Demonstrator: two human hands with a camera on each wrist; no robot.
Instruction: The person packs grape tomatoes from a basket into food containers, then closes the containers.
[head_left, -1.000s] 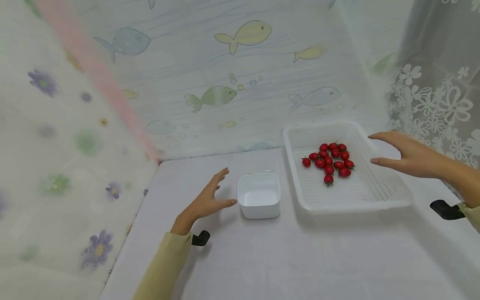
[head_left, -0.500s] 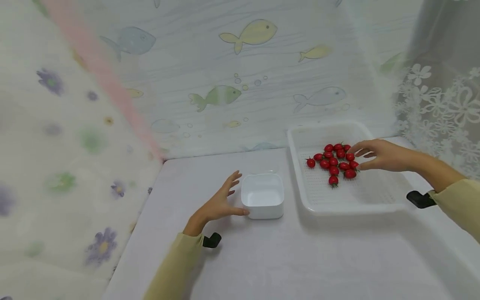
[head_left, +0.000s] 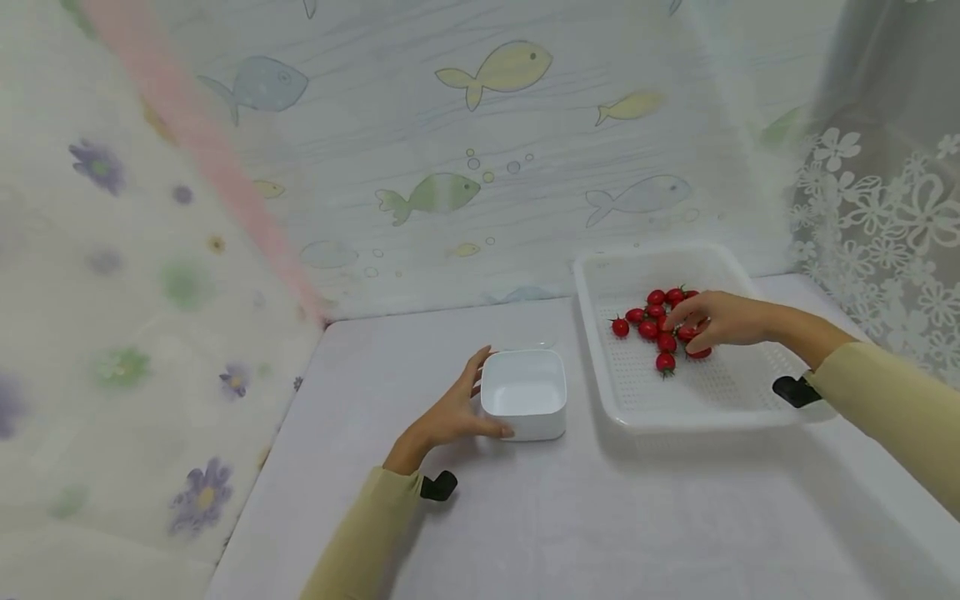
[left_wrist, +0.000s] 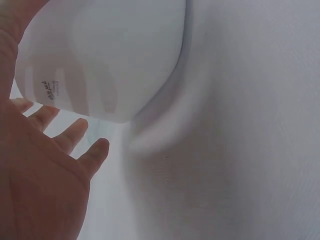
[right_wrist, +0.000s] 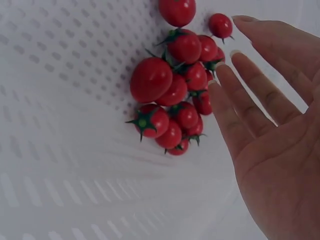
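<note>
A white, square, rounded container [head_left: 525,423] stands upright on the table, with nothing visible inside it. My left hand [head_left: 452,414] cups its left side, thumb across the front wall and fingers round the back left corner; the left wrist view shows the little finger [left_wrist: 95,155] apart from the wall. To the right, cherry tomatoes [head_left: 665,363] with green stems lie in a white perforated basket [head_left: 606,398]. Over their right side hovers my right hand [head_left: 729,318], fingers fairly straight and fingertips close to them. In the right wrist view the palm [right_wrist: 282,165] holds nothing.
White cloth covers the table [head_left: 570,517]. Behind it hangs a fish-patterned curtain [head_left: 450,250], with floral fabric [head_left: 135,333] at the left and lace [head_left: 885,208] at the right. A thin clear edge [head_left: 545,344] shows just behind the container.
My right hand has moved left from outside the basket to over the tomatoes. My left hand has moved right, from beside the container to round its left side.
</note>
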